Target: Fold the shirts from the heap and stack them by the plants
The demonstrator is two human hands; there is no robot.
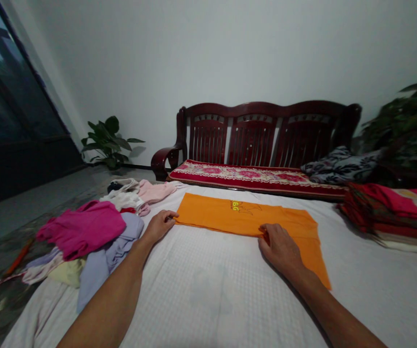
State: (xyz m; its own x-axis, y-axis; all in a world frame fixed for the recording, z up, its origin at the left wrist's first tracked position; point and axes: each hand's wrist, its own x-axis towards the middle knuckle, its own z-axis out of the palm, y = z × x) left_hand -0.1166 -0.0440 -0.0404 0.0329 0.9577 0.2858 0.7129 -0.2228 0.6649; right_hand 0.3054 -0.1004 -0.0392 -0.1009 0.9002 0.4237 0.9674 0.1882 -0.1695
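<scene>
An orange T-shirt (212, 212) lies folded lengthwise into a long strip on a white cloth (208, 290). Yellow letters and a thin dark drawing show on its upper side, and at the right end a sleeve part spreads towards me. My left hand (162, 225) pinches the near corner at the shirt's left end. With fingers curled, my right hand (279, 245) grips the near edge right of the middle, just before the sleeve. The fabric inside both pinches is mostly hidden by the fingers.
Loose clothes, a magenta top (85, 227) among them, are heaped at the left. A stack of folded red textiles (397, 217) stands at the right. Behind is a dark wooden bench (252, 130) with a floral red seat cover; a potted plant (109, 140) stands back left.
</scene>
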